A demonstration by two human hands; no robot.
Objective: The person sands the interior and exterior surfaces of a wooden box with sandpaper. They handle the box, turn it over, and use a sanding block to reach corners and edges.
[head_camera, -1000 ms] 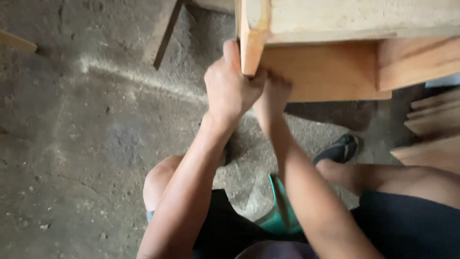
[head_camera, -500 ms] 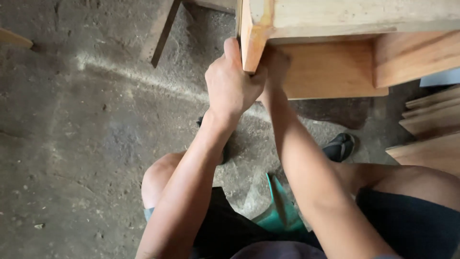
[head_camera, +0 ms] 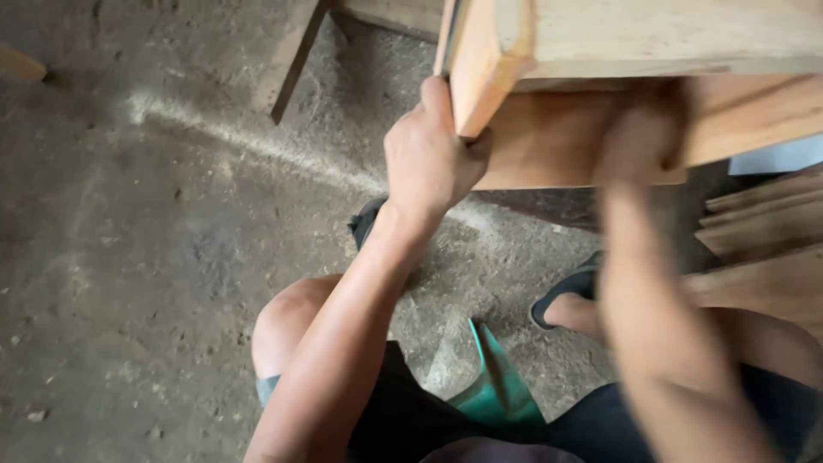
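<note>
Gripping the near corner of a pale wooden frame (head_camera: pixel 600 39) with the left hand (head_camera: pixel 429 159), fingers curled shut around the upright corner piece, thumb lying along its edge. Pressing the right hand (head_camera: pixel 643 129) against the board (head_camera: pixel 549 146) under the frame's top rail; blurred, so impossible to tell how far open or whether holding anything. Hanging at the top of the view, above the concrete floor (head_camera: pixel 129 257), with the frame showing smooth planed faces, straight square edges and warm orange-tan grain on the lower board. Lying rough, grey and dusty below, streaked with a light line of sawdust. Stacking at the right edge, more planks (head_camera: pixel 763 231). Sitting on a green stool (head_camera: pixel 497 386).
</note>
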